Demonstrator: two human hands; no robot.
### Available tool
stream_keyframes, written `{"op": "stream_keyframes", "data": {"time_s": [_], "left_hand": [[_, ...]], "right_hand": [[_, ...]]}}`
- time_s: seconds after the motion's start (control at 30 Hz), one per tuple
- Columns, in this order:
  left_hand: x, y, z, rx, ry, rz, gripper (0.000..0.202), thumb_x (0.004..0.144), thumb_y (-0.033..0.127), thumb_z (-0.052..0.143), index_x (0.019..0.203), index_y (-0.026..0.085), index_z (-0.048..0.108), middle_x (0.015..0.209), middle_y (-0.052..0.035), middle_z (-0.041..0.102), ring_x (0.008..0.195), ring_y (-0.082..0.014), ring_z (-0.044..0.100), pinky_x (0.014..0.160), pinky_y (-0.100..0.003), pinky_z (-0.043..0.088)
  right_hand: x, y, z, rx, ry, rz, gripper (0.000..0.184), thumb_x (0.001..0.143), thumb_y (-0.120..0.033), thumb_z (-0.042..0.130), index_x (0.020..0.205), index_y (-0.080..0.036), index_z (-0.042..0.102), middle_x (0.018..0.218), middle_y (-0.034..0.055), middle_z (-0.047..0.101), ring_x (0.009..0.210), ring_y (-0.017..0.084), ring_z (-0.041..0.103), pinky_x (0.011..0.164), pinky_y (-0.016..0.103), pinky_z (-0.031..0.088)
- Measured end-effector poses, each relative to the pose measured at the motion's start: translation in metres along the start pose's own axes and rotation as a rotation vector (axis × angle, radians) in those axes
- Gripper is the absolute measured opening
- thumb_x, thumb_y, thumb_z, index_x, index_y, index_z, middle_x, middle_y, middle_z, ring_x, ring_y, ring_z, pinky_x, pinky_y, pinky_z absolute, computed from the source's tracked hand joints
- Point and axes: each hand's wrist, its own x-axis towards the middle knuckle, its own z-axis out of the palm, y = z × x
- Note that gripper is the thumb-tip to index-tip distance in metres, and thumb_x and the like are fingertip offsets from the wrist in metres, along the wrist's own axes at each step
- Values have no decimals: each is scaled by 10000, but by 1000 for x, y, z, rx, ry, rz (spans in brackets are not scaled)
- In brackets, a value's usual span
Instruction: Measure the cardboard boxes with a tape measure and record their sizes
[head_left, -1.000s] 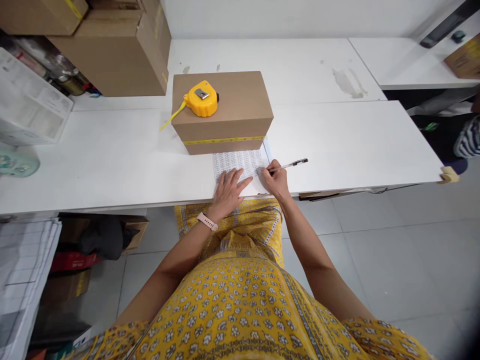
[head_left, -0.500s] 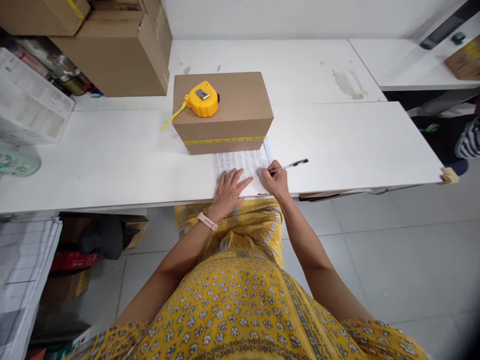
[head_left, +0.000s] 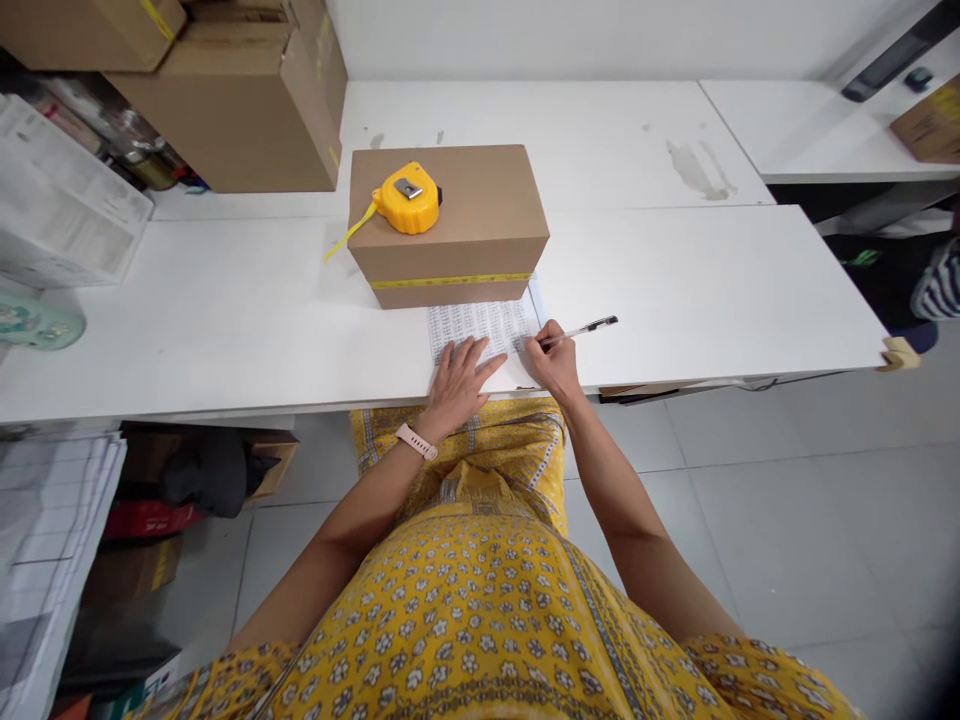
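A printed sheet of paper (head_left: 480,322) lies at the near edge of the white table (head_left: 225,320). My left hand (head_left: 459,380) rests flat on it, fingers spread. My right hand (head_left: 553,360) grips a pen (head_left: 581,330) with its tip on the sheet's right side. Just behind the sheet stands a closed cardboard box (head_left: 457,225) with yellow tape measure blade along its front face. A yellow tape measure (head_left: 406,198) sits on the box's top.
Large cardboard boxes (head_left: 232,90) are stacked at the back left, beside a white paper-covered stack (head_left: 60,210). A teal object (head_left: 37,325) sits at the left edge. Another white table (head_left: 810,125) stands at the back right. Boxes and bags lie under the table.
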Motion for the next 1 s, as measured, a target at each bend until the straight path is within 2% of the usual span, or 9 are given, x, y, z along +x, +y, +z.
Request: {"op": "stream_keyframes", "data": {"time_s": [0.17, 0.47, 1.0], "left_hand": [[0, 0, 1, 3, 2, 1, 756, 856, 251, 759, 1550, 264, 460, 1644, -135, 379, 1534, -346, 315, 1276, -568, 193], [-1, 0, 1, 20, 9, 7, 744, 862, 252, 747, 1551, 266, 464, 1647, -140, 374, 1532, -350, 317, 1279, -556, 188], [0, -1, 3, 6, 33, 17, 751, 850, 251, 765, 1544, 255, 477, 1631, -151, 397, 1518, -364, 337, 1269, -564, 201]], "right_hand": [[2, 3, -3, 11, 27, -15, 182, 729, -299, 570, 661, -252, 408, 523, -74, 407, 564, 121, 361, 563, 273, 287], [2, 3, -3, -6, -18, -42, 230, 769, -350, 586, 646, -255, 416, 531, -68, 423, 565, 127, 391, 567, 275, 301], [3, 3, -4, -22, -21, -10, 194, 759, -283, 574, 657, -246, 413, 530, -73, 437, 570, 118, 386, 569, 261, 294]]}}
